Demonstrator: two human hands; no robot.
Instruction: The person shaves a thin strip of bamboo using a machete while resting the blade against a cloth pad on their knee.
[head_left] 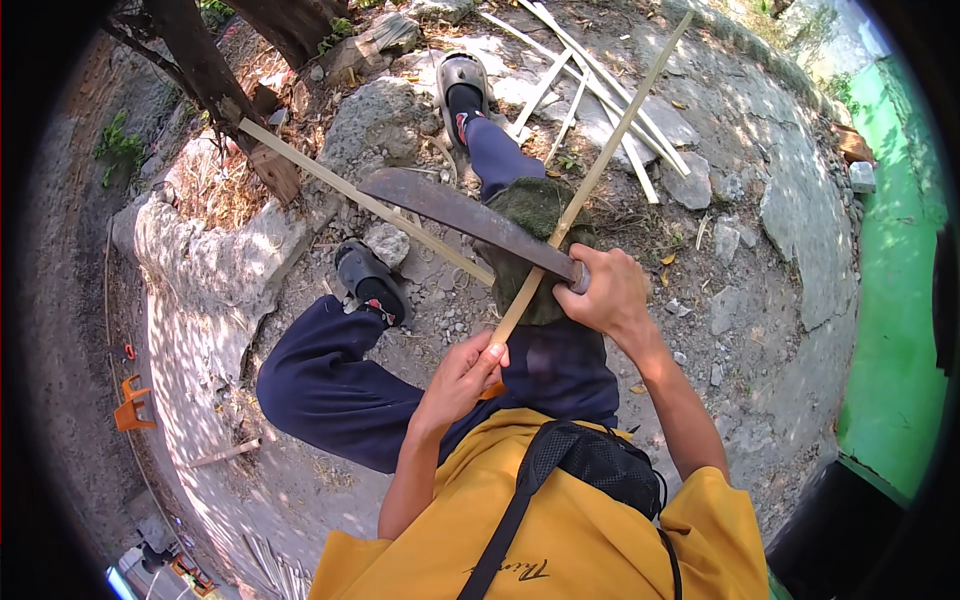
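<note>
My left hand (465, 375) is closed on the near end of a long pale wooden strip (600, 163), perhaps bamboo, thumb along its top. The strip slants away to the far right. In my right hand (608, 290) is the handle of a machete (450, 212), its broad dark blade pointing left. The blade lies across the strip just ahead of my right hand. Under both, a dark green cloth pad (545, 215) covers my right thigh. A second pale strip (360, 197) runs from the tree trunk to the pad, below the blade, held by neither hand.
Several pale strips (600, 85) lie crossed on the stony ground at the far right. Tree trunks (215, 75) and rough rocks (370, 125) stand at the far left. A green wall (890, 290) borders the right side. An orange plastic object (132, 405) sits at the left.
</note>
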